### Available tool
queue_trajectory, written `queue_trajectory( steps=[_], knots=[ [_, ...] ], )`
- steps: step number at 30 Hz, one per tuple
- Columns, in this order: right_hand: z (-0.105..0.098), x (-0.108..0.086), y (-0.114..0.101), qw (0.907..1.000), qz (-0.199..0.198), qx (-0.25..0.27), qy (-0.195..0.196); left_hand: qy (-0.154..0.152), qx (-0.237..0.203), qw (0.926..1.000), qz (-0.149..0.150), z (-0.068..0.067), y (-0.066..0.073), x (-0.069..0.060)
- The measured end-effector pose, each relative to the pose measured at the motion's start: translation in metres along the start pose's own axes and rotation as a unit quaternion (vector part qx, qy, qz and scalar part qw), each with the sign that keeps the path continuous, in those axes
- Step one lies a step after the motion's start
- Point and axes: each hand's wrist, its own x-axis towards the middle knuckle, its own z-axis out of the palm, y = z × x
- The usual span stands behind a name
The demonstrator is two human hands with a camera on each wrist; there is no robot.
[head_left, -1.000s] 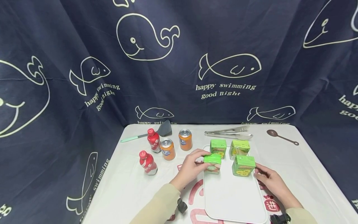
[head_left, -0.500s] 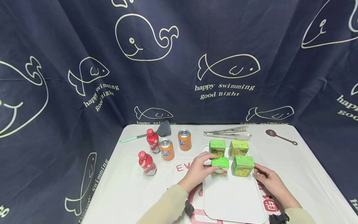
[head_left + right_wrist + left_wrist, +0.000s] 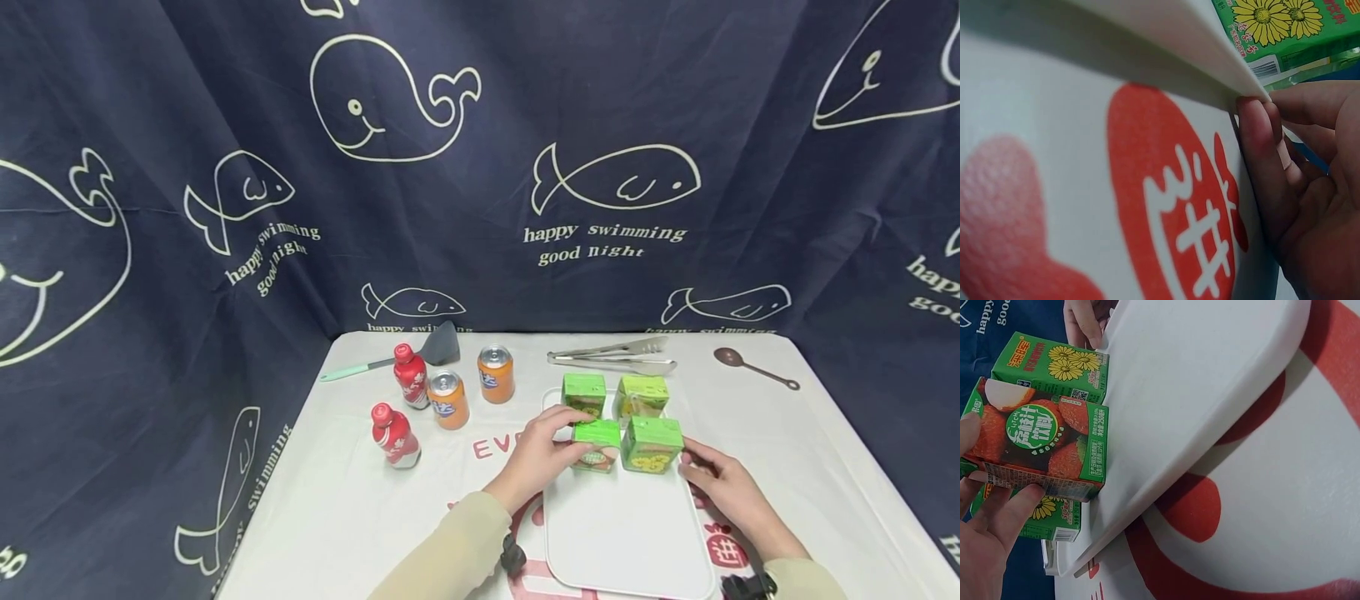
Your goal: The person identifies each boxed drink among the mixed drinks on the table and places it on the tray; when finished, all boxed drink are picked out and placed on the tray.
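My left hand (image 3: 538,457) pinches a green litchi juice carton (image 3: 1038,434) between thumb and fingers, upright at the white tray's (image 3: 626,533) far half. In the head view it stands close beside a chrysanthemum drink carton (image 3: 651,446) on its right. Behind them are another green carton (image 3: 583,393) and a yellow-green one (image 3: 642,398). My right hand (image 3: 723,487) is at the tray's right edge, beside the chrysanthemum carton. In the right wrist view, thumb and fingers of that hand (image 3: 1310,206) pinch the tray's rim (image 3: 1210,56).
Left of the tray stand two red bottles (image 3: 396,437) and two orange cans (image 3: 448,400). A spatula (image 3: 441,343) lies behind them. Metal tongs (image 3: 615,358) and a brown spoon (image 3: 738,360) lie at the back. The tablecloth (image 3: 322,500) is white with red prints.
My left hand has moved right with the litchi juice carton, bringing it close to the chrysanthemum carton. The right hand has stayed at the tray's edge.
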Motion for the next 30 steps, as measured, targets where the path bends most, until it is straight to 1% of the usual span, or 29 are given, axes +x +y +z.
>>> queue_trajectory(
  steps=[11, 17, 20, 24, 25, 27, 29, 30],
  knots=[
    [0.001, 0.002, -0.002, 0.9999, -0.006, -0.008, 0.002, 0.000, 0.004, 1.0000, -0.008, -0.001, -0.002, -0.001],
    [0.002, 0.005, -0.001, 0.9998, -0.011, -0.015, 0.001, 0.001, 0.011, 0.9999, -0.002, -0.003, -0.003, -0.002],
    [0.002, 0.006, 0.000, 0.9996, -0.018, -0.021, 0.008, 0.003, 0.016, 0.9999, 0.003, -0.003, -0.004, -0.001],
    [0.004, 0.005, 0.001, 0.9988, -0.026, -0.035, 0.021, -0.009, 0.014, 0.9998, 0.008, -0.005, -0.003, -0.002],
    [0.005, 0.005, 0.002, 0.9986, -0.027, -0.040, 0.024, -0.013, 0.018, 0.9997, 0.008, -0.006, -0.003, -0.003],
    [0.005, 0.003, 0.002, 0.9981, -0.028, -0.047, 0.028, -0.027, 0.043, 0.9986, 0.014, -0.008, -0.003, -0.005],
    [0.006, 0.001, 0.001, 0.9975, -0.031, -0.056, 0.031, -0.048, 0.092, 0.9945, 0.017, -0.013, -0.001, -0.009],
    [0.006, 0.001, 0.000, 0.9969, -0.035, -0.062, 0.033, -0.062, 0.123, 0.9904, 0.017, -0.018, 0.000, -0.012]
  ],
)
